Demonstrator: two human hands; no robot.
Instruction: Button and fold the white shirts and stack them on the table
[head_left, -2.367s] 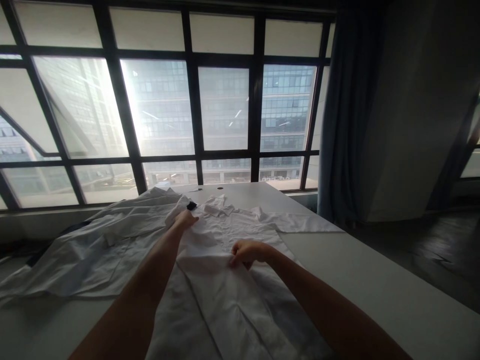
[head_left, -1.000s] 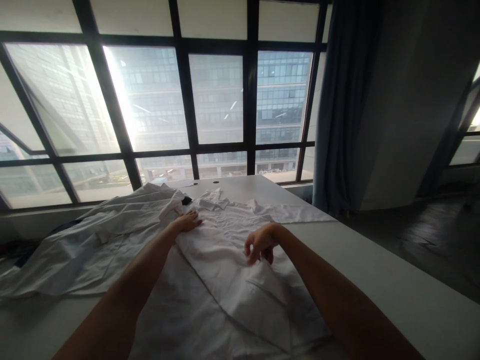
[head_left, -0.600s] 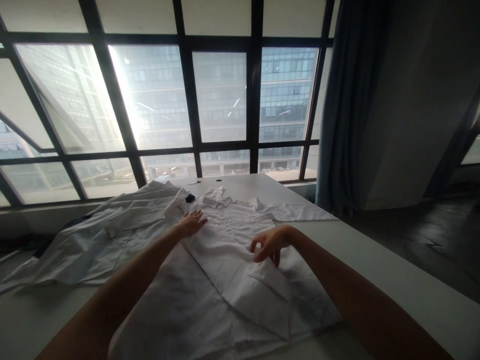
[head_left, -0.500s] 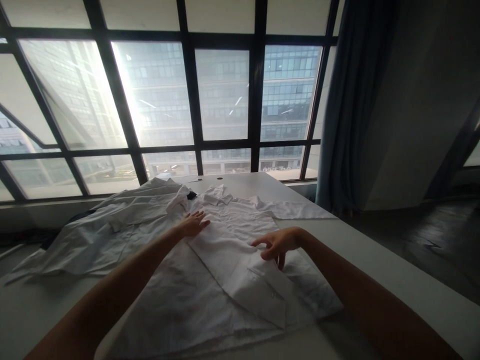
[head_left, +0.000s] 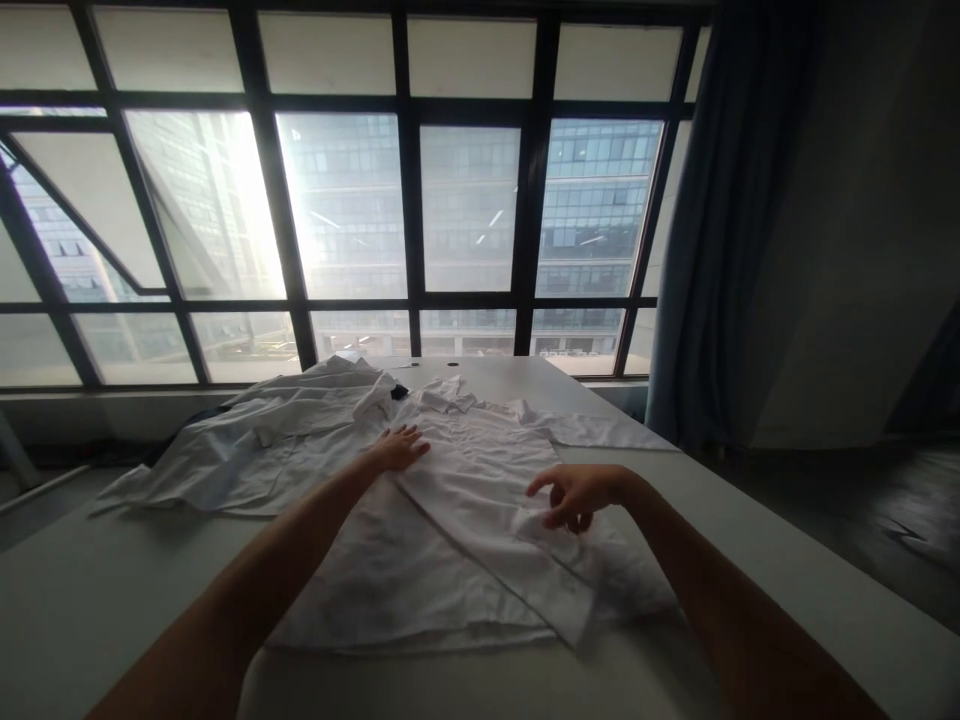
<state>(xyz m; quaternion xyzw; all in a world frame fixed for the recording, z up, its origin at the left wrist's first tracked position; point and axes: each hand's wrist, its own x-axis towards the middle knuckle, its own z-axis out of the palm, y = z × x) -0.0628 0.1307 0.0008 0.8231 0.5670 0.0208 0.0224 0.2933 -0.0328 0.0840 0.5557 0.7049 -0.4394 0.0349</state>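
A white collared shirt [head_left: 480,440] lies spread on the table, its collar toward the window. One sleeve [head_left: 517,565] runs diagonally down across the shirt body, with its cuff end near the lower right. My left hand [head_left: 401,448] rests flat on the shirt near the top of that sleeve, fingers stretched out. My right hand [head_left: 579,495] is over the lower part of the sleeve, index finger extended and the thumb and other fingers curled at the cloth, seemingly gripping a bit of it. Cloth beneath the right hand is partly hidden and blurred.
Another white garment [head_left: 292,430] lies crumpled on the left, with a small dark item [head_left: 400,392] by it. The other sleeve [head_left: 607,432] stretches right toward the edge of the white table [head_left: 750,530]. Windows [head_left: 469,210] stand behind, a blue curtain [head_left: 697,250] on the right.
The view has shifted, so everything sits slightly farther right. My left hand stays on the shirt. My right fingers have curled more, and the sleeve's lower end looks narrower and straighter.
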